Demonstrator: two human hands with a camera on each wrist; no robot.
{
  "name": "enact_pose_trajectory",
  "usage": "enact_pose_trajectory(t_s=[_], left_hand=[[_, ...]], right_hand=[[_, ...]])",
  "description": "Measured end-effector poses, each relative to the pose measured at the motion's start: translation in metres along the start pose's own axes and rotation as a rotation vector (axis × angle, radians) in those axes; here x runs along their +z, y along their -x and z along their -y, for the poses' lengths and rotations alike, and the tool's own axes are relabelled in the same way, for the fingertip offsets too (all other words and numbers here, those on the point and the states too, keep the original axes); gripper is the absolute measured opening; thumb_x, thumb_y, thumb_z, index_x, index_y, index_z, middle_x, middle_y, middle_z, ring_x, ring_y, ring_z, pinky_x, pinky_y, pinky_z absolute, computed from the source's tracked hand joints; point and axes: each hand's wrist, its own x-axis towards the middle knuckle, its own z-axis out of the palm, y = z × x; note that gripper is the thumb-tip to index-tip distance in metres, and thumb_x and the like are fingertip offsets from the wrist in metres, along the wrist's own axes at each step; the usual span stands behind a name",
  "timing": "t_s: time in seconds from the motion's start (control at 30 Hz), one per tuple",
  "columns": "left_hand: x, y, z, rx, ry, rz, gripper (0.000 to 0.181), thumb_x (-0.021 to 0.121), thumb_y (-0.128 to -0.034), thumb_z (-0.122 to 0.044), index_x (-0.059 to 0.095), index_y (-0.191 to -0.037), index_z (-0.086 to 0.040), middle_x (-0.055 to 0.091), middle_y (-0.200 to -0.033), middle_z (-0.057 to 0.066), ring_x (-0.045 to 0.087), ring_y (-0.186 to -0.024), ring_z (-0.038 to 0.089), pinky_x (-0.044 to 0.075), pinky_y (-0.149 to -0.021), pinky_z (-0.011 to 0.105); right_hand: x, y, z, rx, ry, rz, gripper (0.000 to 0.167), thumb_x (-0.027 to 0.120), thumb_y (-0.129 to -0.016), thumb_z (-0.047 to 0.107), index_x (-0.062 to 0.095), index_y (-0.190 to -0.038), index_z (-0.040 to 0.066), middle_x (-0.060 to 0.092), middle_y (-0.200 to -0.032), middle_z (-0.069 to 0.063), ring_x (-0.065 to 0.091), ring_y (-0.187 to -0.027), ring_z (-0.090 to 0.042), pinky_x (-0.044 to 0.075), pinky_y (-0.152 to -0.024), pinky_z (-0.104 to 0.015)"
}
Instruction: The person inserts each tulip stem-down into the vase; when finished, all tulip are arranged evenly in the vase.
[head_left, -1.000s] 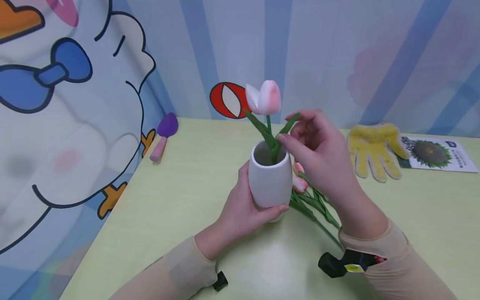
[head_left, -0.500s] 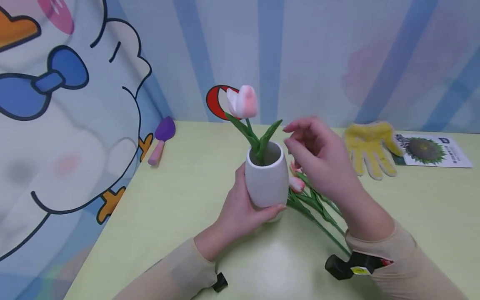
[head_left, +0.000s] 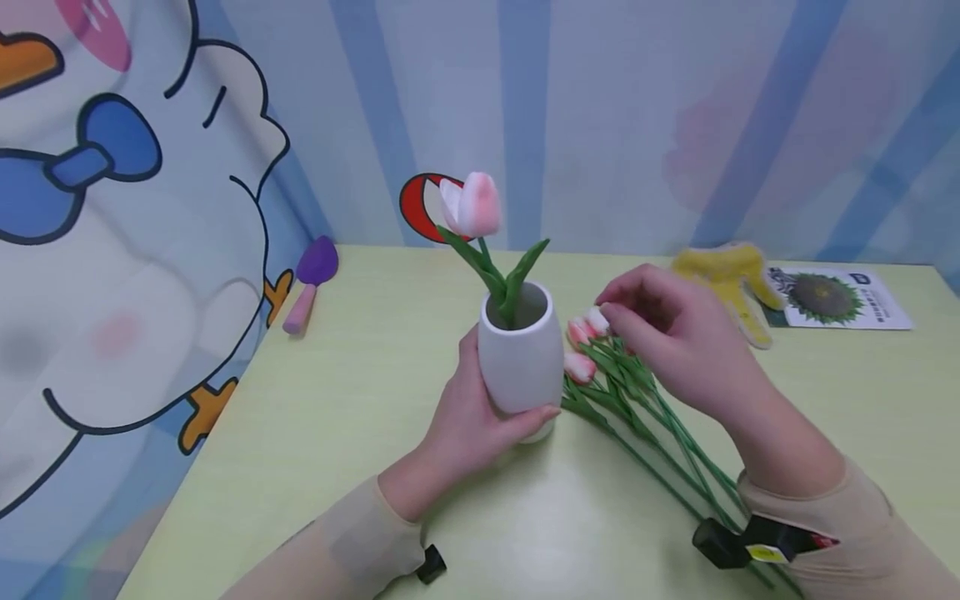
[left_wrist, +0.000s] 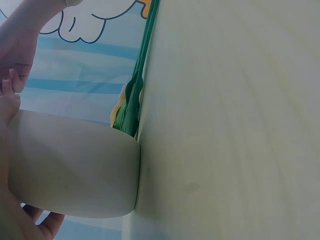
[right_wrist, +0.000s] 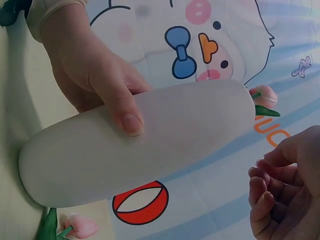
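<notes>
A white vase [head_left: 521, 367] stands in the middle of the head view, gripped round its side by my left hand [head_left: 472, 408]. One pink-and-white tulip [head_left: 476, 204] rises from the mouth, leaning left, with its green leaves above the rim; the lower stem is hidden inside. Several more tulips [head_left: 581, 367] lie on the table to the right of the vase, their stems running toward my right sleeve. Above their flower heads hovers my right hand [head_left: 682, 342], fingers loosely bent. The right wrist view shows nothing between the thumb and fingers of that right hand [right_wrist: 287, 185].
On the pale yellow table [head_left: 360, 417], a purple trowel with a pink handle [head_left: 311, 283] lies at the back left. A yellow glove [head_left: 731, 279] and a sunflower seed packet [head_left: 840, 297] lie at the back right. A printed backdrop [head_left: 600, 125] borders the table.
My right hand has let go of the leaf of the tulip in the vase and moved right and down over the lying tulips. The tulip in the vase has tipped left. My left hand still holds the vase.
</notes>
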Motion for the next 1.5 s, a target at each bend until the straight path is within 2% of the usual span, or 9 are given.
enact_pose_trajectory(t_s=[0.2, 0.43, 0.73, 0.87, 1.07, 1.33, 1.5], left_hand=[[0.0, 0.0, 0.001, -0.005, 0.003, 0.005, 0.113, 0.094, -0.0747, -0.029, 0.019, -0.159, -0.029, 0.055, -0.138, -0.004, 0.06, -0.119, 0.017, 0.053, -0.099, 0.047], [0.0, 0.0, 0.001, 0.01, -0.004, 0.009, 0.112, 0.094, -0.0754, -0.028, 0.019, -0.159, -0.029, 0.054, -0.139, -0.005, 0.059, -0.12, 0.017, 0.053, -0.099, 0.047], [0.003, -0.001, 0.001, 0.01, 0.007, 0.016, 0.112, 0.093, -0.0759, -0.027, 0.019, -0.159, -0.027, 0.055, -0.137, -0.004, 0.06, -0.119, 0.018, 0.053, -0.098, 0.046], [0.003, 0.0, 0.001, 0.01, 0.004, 0.014, 0.112, 0.093, -0.0758, -0.027, 0.019, -0.159, -0.029, 0.055, -0.137, -0.005, 0.061, -0.119, 0.018, 0.054, -0.098, 0.046], [0.002, 0.0, 0.001, 0.008, -0.001, 0.005, 0.113, 0.094, -0.075, -0.027, 0.018, -0.159, -0.03, 0.055, -0.137, -0.004, 0.06, -0.119, 0.019, 0.054, -0.097, 0.047], [-0.002, -0.001, 0.001, 0.015, 0.028, 0.011, 0.112, 0.094, -0.0753, -0.026, 0.019, -0.159, -0.03, 0.055, -0.138, -0.004, 0.06, -0.12, 0.018, 0.054, -0.098, 0.048], [-0.002, -0.001, 0.002, 0.018, 0.031, 0.017, 0.111, 0.093, -0.076, -0.027, 0.019, -0.159, -0.03, 0.055, -0.137, -0.005, 0.06, -0.119, 0.017, 0.054, -0.098, 0.047]], right_hand=[[-0.003, 0.006, -0.008, 0.039, 0.027, 0.006, 0.008, 0.067, -0.1, 0.011, 0.07, -0.107, 0.01, 0.064, -0.084, -0.002, 0.058, -0.065, -0.016, 0.049, -0.058, -0.024], [-0.004, 0.014, -0.021, 0.04, 0.05, 0.05, 0.007, 0.068, -0.1, 0.011, 0.071, -0.107, 0.012, 0.065, -0.081, -0.002, 0.058, -0.062, -0.018, 0.049, -0.055, -0.026], [-0.018, 0.029, -0.043, 0.177, 0.161, 0.135, 0.013, 0.065, -0.103, 0.023, 0.07, -0.111, 0.015, 0.069, -0.091, -0.003, 0.062, -0.072, -0.016, 0.053, -0.062, -0.028], [-0.025, 0.034, -0.05, 0.173, 0.178, 0.133, 0.011, 0.065, -0.103, 0.023, 0.07, -0.11, 0.016, 0.069, -0.088, -0.002, 0.064, -0.071, -0.014, 0.053, -0.061, -0.029], [-0.023, 0.04, -0.057, 0.155, 0.19, 0.142, 0.009, 0.066, -0.102, 0.017, 0.07, -0.109, 0.014, 0.069, -0.086, -0.001, 0.062, -0.069, -0.013, 0.052, -0.06, -0.028], [-0.022, 0.044, -0.068, 0.208, 0.271, 0.216, 0.013, 0.061, -0.105, 0.019, 0.07, -0.11, 0.01, 0.07, -0.088, -0.001, 0.062, -0.072, -0.013, 0.052, -0.06, -0.028], [-0.024, 0.052, -0.081, 0.239, 0.334, 0.253, 0.013, 0.063, -0.104, 0.021, 0.07, -0.107, 0.01, 0.071, -0.09, 0.0, 0.06, -0.073, -0.012, 0.049, -0.061, -0.027]])
